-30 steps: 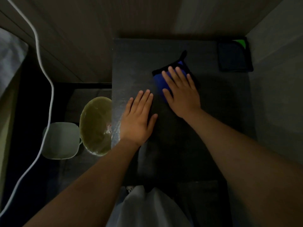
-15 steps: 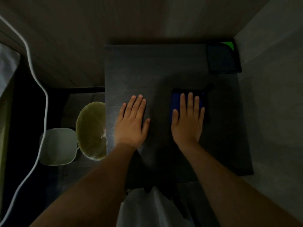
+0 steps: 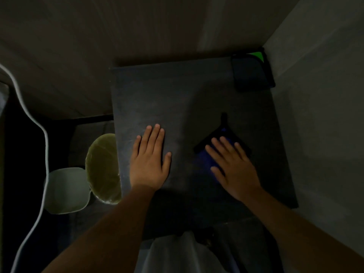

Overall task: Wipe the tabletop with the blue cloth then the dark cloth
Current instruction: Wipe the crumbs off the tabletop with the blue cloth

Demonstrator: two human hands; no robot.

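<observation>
Blue cloth (image 3: 204, 154): mostly covered by the right hand (image 3: 234, 168); only its far corner and left strip show.
Both forearms: cut off by the bottom edge.
White cable (image 3: 44, 146): runs out at the left and bottom edges.
Dark cloth (image 3: 252, 74): texture lost in dim light.

Dark grey tabletop (image 3: 177, 95), dimly lit. Folded dark cloth (image 3: 251, 74) in far right corner. Blue cloth (image 3: 204, 154) right of centre, under flat right hand (image 3: 234, 166). Left hand (image 3: 150, 162) flat near left edge.
</observation>
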